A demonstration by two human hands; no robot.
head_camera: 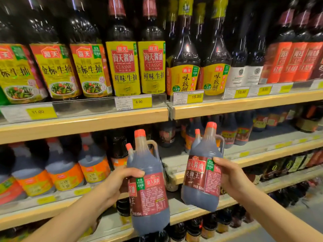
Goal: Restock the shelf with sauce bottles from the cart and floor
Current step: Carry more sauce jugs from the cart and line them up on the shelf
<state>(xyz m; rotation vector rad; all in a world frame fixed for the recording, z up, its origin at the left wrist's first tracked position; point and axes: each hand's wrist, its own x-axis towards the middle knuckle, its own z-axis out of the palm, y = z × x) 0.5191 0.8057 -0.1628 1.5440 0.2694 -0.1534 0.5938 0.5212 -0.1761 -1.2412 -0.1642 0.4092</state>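
I hold two dark sauce jugs with red caps, side handles and maroon labels in front of the shelves. My left hand point(120, 182) grips the left jug point(148, 187) around its middle, from the left side. My right hand point(230, 177) grips the right jug point(202, 175) from the right side, a little higher and farther right. Both jugs are upright, slightly tilted, and hang in the air before a bare stretch of the middle shelf point(176, 165), not touching it.
The top shelf point(83, 123) carries tall soy sauce bottles with yellow and red labels and yellow price tags. Orange-labelled jugs point(94, 165) stand on the middle shelf at left, more dark bottles at right. Lower shelves hold small dark bottles.
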